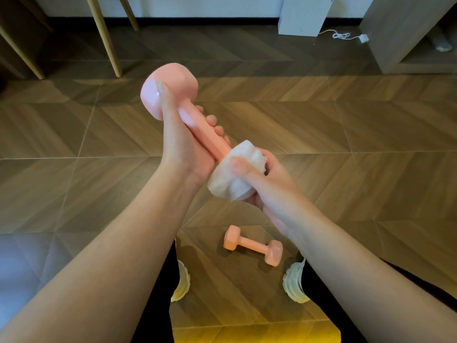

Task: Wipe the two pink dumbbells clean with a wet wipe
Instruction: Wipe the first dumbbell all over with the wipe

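Since the held dumbbell [170,87] looks stiff, smooth-coated and prob. slick once wet, w/ its weight in the heads, the bar is the sensible hold: left hand [183,144] has its fingers [211,119] curled round the bar, thumb up the far head, and right hand [262,179] clamps the soft wet wipe [230,186] round the near head. 2nd dumbbell [253,245] lies on the wood-pattern floor [321,120] between the shoes [295,280], well short of the floor's far edge, where chair legs [103,33], a white box [304,16] and a cable [342,35] sit.

A smooth pink dumbbell held up [173,95] and a second pink dumbbell on the floor [252,245] match. The crumpled wet wipe [232,181] is white. The brown wooden floor [346,120] has a zigzag pattern.
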Demonstrator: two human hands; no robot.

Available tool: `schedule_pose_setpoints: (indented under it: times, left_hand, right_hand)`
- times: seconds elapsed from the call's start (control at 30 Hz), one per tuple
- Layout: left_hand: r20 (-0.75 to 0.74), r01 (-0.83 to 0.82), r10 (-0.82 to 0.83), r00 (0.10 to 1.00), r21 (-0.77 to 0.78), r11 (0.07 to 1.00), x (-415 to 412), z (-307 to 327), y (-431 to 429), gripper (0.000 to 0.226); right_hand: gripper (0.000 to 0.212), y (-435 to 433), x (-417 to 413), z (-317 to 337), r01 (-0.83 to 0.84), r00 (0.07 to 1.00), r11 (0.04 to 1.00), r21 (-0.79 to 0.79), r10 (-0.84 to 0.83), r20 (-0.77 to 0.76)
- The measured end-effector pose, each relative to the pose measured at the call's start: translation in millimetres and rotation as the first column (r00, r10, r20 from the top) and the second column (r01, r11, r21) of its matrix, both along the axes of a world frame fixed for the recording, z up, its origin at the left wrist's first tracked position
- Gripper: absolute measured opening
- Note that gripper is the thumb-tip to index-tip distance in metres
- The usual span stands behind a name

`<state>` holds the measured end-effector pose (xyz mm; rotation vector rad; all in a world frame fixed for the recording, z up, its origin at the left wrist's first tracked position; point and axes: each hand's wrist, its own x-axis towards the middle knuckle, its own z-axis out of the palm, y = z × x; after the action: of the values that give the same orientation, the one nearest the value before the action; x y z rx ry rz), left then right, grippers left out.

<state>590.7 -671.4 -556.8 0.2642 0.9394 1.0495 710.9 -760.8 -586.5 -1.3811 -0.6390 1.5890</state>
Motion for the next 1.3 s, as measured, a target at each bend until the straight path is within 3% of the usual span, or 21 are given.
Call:
schedule_pose_setpoints:
  times: [0.13,0.27,0.5,0.63,0.7,0.8,0.93,1.03,1.17,1.3]
  left_hand:
    - [0.032,-0.023,0.024,0.999,-0.009,1.0,-1.6,2.3,3.5,0.066]
    - [0.055,-0.05,0.051,0.997,-0.018,0.999,-5.3,1.7,4.3,0.066]
    - [-0.011,0.018,-0.018,1.0,-0.008,1.0,-5.4,-1.1,0.6,0.066]
    - [0.016,0.015,-0.015,1.0,0.0,1.0,-3.2,0.1,0.6,0.067]
    - [0.014,0.014,-0.014,1.0,0.007,1.0,-2.6,0.0,1.1,0.067]
    - [0.026,0.024,-0.025,0.999,0.025,0.999,-2.3,0.0,0.8,0.067]
    - [0.056,0.0,-0.003,0.998,0.052,0.999,-2.3,1.3,0.1,0.068]
    - [0.014,-0.019,0.019,1.0,0.018,1.0,-2.3,1.8,1.2,0.069]
    - [-0.034,-0.006,0.004,0.999,-0.057,0.998,-0.3,0.1,-2.0,0.068]
    - [-0.046,-0.009,0.007,0.999,-0.037,0.999,1.7,-0.7,-4.2,0.066]
  right_hand:
    - [0.04,1.9,8.2,4.0,-0.03,0.993,0.997,0.076,0.038,-0.108]
    - [0.055,-0.4,15.3,3.8,-0.076,0.969,0.993,0.095,0.096,-0.227]
    - [0.065,-2.7,0.1,-2.1,-0.014,1.0,0.998,0.058,0.014,0.003]
    - [0.031,-0.9,-2.4,-0.7,0.037,0.999,0.997,0.061,-0.034,-0.04]
    - [0.027,1.2,-0.7,1.9,0.076,0.993,0.997,0.015,-0.074,-0.087]
    - [0.037,1.7,2.8,4.1,0.048,0.982,0.998,-0.046,-0.056,-0.183]
    - [0.068,-1.3,5.3,8.0,-0.139,0.946,0.986,-0.09,0.105,-0.308]
    - [0.058,-1.3,8.6,7.7,-0.093,0.973,0.995,0.033,0.098,-0.209]
    - [0.046,-2.2,9.9,1.8,-0.018,0.989,0.997,0.07,0.008,0.145]
    - [0.034,-0.5,8.1,-2.9,-0.016,0.985,0.993,0.116,-0.005,0.173]
